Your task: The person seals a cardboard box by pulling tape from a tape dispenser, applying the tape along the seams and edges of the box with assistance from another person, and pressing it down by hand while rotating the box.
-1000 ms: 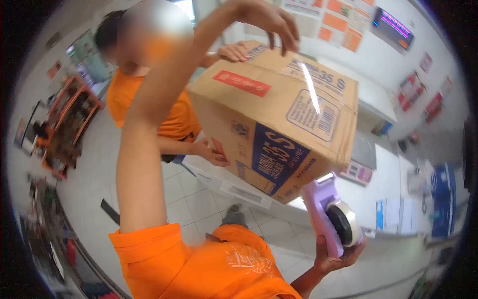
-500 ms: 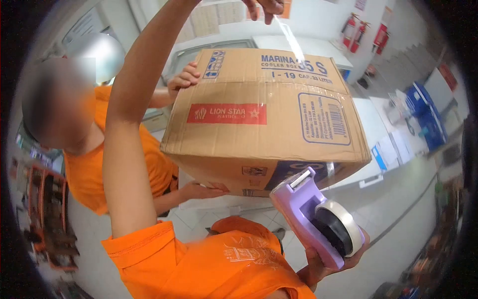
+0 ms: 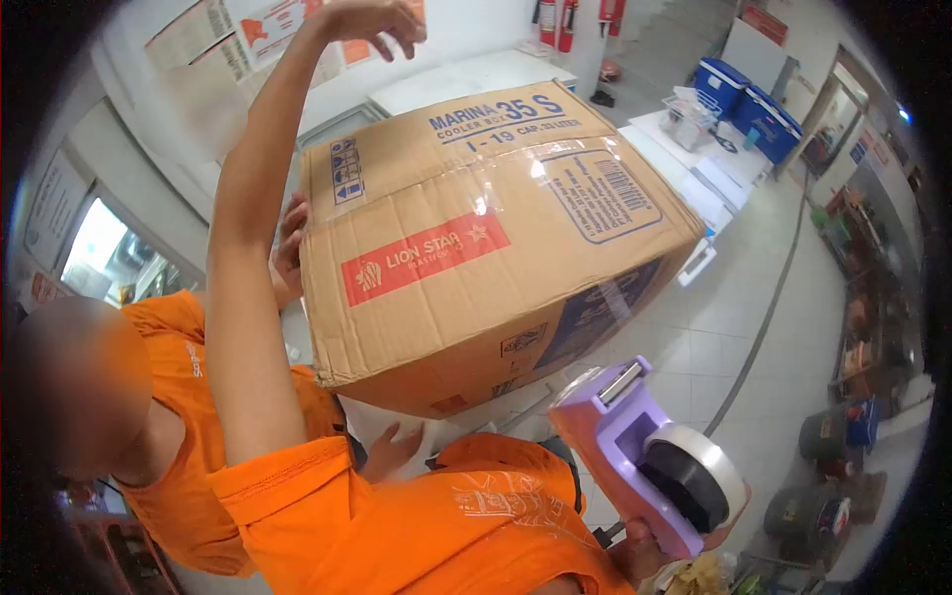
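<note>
Item: my right hand (image 3: 647,547), clasped round the base of a purple tape dispenser (image 3: 610,436), its roll of tape (image 3: 706,454) seated. Item: my left hand (image 3: 375,25) – released, raised, fingers loosely bent, at the box's eleven o'clock. Item: one cardboard box (image 3: 436,263), marked MARINA 35 S, at the dispenser's eleven o'clock; clear tape over its top seam. Item: co-worker in orange (image 3: 164,382), box's eight o'clock – one hand (image 3: 289,243) touching its nine o'clock side. Item: blue containers (image 3: 773,124), two o'clock, beyond the box.
</note>
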The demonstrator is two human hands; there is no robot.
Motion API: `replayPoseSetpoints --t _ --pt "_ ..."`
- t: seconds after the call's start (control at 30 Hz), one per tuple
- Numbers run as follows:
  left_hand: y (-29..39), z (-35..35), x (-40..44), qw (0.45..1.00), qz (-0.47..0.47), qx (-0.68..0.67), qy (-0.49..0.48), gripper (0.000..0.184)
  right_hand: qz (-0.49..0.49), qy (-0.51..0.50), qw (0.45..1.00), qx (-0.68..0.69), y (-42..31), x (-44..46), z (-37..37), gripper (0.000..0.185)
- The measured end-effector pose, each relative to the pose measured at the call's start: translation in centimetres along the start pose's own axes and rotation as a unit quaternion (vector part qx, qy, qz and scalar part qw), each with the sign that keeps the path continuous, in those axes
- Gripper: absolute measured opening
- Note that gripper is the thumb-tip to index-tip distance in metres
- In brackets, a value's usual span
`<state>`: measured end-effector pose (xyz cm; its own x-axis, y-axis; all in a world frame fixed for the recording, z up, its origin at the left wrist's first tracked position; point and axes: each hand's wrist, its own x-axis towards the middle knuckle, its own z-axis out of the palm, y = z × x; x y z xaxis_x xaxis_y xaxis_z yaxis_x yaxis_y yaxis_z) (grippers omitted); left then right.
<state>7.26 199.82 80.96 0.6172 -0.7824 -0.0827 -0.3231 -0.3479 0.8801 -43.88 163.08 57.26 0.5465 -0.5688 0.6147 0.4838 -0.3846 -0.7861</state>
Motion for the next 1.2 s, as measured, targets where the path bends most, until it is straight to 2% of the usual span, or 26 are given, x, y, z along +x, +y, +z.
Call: replayPoseSetpoints --t 0.03,0.27,0.47,0.67,1.0,1.1,1.2 --pt "-0.7 2.0 0.6 0.950 -0.050 0.267 0.151 0.048 0.001 0.003 1.000 -0.003 -0.4 -0.6 0.2 0.073" --pt "-1.3 1.9 2.6 0.972 -0.120 0.192 0.057 0.040 0.013 0.030 0.999 -0.008 -1.6 -2.1 1.2 0.072" --pt "-1.8 4.2 3.2 0.970 -0.117 0.187 0.104 0.045 0.018 0.041 0.999 -0.014 -1.5 -3.0 1.5 0.071" --pt "-2.0 5.8 4.1 0.970 -0.151 0.180 0.053 0.036 0.029 0.040 0.999 -0.018 -2.1 -3.4 2.1 0.071" --pt "-5.2 3.2 4.7 0.975 -0.131 0.169 0.065 0.050 0.080 0.056 0.995 -0.022 -3.0 -3.3 5.1 0.070" --pt "-6.1 3.7 4.6 0.974 -0.130 0.171 0.070 0.055 0.029 0.055 0.998 -0.022 -1.4 -4.0 3.6 0.068" --pt "-6.6 4.1 4.5 0.973 -0.139 0.172 0.067 0.054 -0.031 -0.038 0.998 -0.029 -1.2 -2.3 2.7 0.068"
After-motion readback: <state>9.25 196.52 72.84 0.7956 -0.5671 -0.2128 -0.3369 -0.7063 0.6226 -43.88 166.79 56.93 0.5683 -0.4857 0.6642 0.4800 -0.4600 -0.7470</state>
